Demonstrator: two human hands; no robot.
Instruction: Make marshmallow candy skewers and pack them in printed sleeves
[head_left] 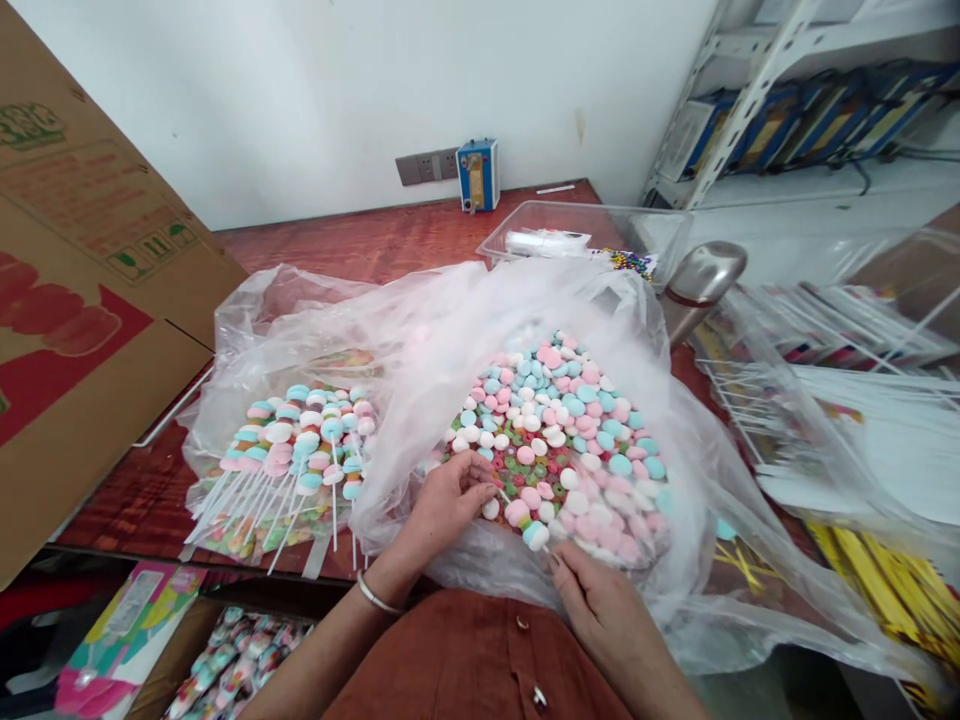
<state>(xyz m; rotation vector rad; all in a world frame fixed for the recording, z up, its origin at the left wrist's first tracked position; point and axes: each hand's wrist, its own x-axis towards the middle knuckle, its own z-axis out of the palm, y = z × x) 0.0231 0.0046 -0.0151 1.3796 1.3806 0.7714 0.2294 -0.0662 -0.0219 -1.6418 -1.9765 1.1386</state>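
In the lower middle of the frame, our right hand [600, 592] clamps thumb and fingertips on the lower end of a thin white stick [504, 494]. Smooth, rounded pink, yellow-green and pale blue-and-white sweets [526, 524] are threaded on it. At its upper end, our left hand [452, 492] curls, thumb and fingertips close together; we cannot tell whether they pinch anything.

Around the centre, crinkled, cloudy plastic [469, 320] surrounds matte, button-shaped candies [576, 407] and small red and green rings [525, 462]. Left of centre, finished skewers [279, 434] lie heaped, straight sticks fanned downward. Stiff brown cardboard [90, 300] leans at upper left, beside the glossy reddish table [322, 238].
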